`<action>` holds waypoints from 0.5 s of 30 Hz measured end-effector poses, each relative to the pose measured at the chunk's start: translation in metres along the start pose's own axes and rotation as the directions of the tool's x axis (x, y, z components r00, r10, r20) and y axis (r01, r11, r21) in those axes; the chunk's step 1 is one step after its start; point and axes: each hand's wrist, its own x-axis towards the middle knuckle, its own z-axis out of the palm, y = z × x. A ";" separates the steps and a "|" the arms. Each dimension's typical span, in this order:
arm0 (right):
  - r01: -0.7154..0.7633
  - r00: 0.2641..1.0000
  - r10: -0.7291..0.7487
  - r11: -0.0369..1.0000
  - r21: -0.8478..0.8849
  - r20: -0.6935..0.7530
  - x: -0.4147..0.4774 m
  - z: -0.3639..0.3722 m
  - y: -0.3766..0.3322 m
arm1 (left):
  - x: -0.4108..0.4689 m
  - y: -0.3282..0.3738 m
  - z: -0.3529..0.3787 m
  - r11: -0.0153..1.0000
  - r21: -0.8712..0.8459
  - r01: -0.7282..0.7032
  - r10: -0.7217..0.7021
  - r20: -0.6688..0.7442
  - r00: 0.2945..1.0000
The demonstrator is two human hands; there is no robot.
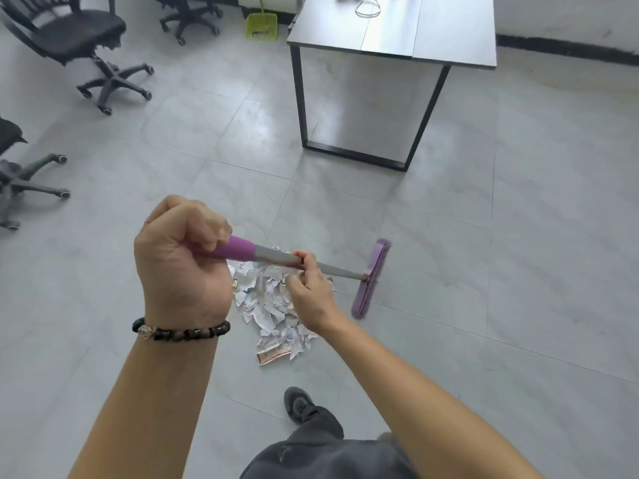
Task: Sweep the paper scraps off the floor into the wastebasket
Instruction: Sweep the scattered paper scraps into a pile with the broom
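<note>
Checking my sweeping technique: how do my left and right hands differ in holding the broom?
The left hand wraps a full fist round the purple top end of the broom handle; the right hand holds the grey shaft lower down, nearer the broom head. The left wrist wears a beaded bracelet; the right wrist is bare. Both hold that handle, over the paper scraps.

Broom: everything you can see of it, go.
The broom has a grey shaft that looks metal, a purple grip sleeve and a purple brush head, blurred. It slants down over the paper scraps, head to their right. The left hand grips the top end, the right hand holds mid-shaft. Head's floor contact unclear.
</note>
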 end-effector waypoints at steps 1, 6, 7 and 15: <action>0.035 0.999 -0.028 0.987 -0.159 0.042 0.008 -0.006 -0.002 | 0.008 0.002 -0.003 1.000 -0.017 0.004 -0.004 0.006 1.000; 0.213 0.970 -0.231 0.631 -0.746 0.082 0.061 -0.036 -0.017 | 0.045 0.002 -0.008 0.998 -0.042 0.049 -0.042 0.162 0.986; 0.255 0.960 -0.251 0.593 -0.763 0.126 0.070 -0.040 -0.020 | 0.052 0.000 -0.006 0.999 -0.025 0.046 -0.040 0.207 0.978; 0.255 0.965 -0.152 0.715 -0.650 0.212 0.135 -0.067 -0.040 | 0.118 -0.022 0.041 0.985 0.130 -0.115 0.052 0.409 0.911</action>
